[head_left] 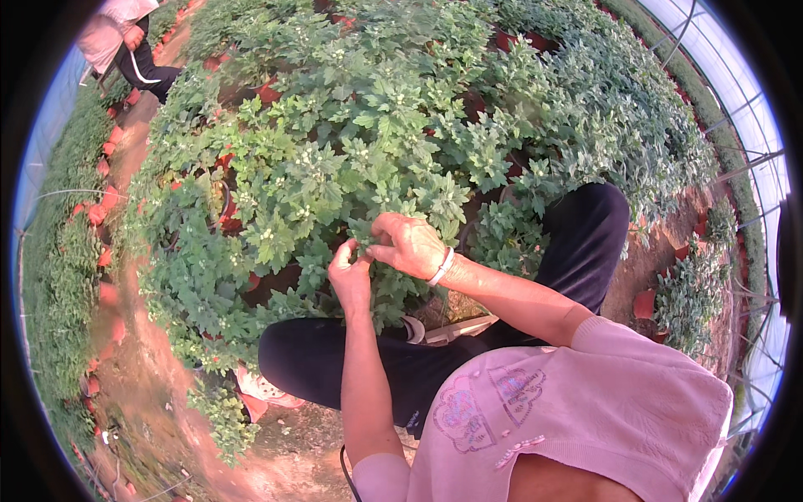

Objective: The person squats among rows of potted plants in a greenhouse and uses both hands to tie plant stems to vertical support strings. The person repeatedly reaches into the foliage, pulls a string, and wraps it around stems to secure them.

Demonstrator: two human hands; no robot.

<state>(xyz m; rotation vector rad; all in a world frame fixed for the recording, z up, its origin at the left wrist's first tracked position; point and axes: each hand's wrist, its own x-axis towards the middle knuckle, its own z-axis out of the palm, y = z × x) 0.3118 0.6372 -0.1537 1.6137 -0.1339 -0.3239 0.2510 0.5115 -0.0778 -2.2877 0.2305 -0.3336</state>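
Note:
My left hand (351, 276) and my right hand (411, 246) meet over the near side of a dense bed of chrysanthemum plants (313, 169). Fingertips of both pinch at a small green shoot (362, 231), its grip point partly hidden by the fingers. A pale band circles my right wrist. Lobed leaves and clusters of small pale green buds (359, 154) surround the hands. Below them are my bent legs in dark trousers (313, 357), close against the foliage.
Red pots (231, 216) show between the plants. Along the left, a dirt path (135, 138) separates another row of potted plants (69, 251). A person (128, 44) is at the upper left. Plastic greenhouse walling with metal hoops (746, 106) curves along the right.

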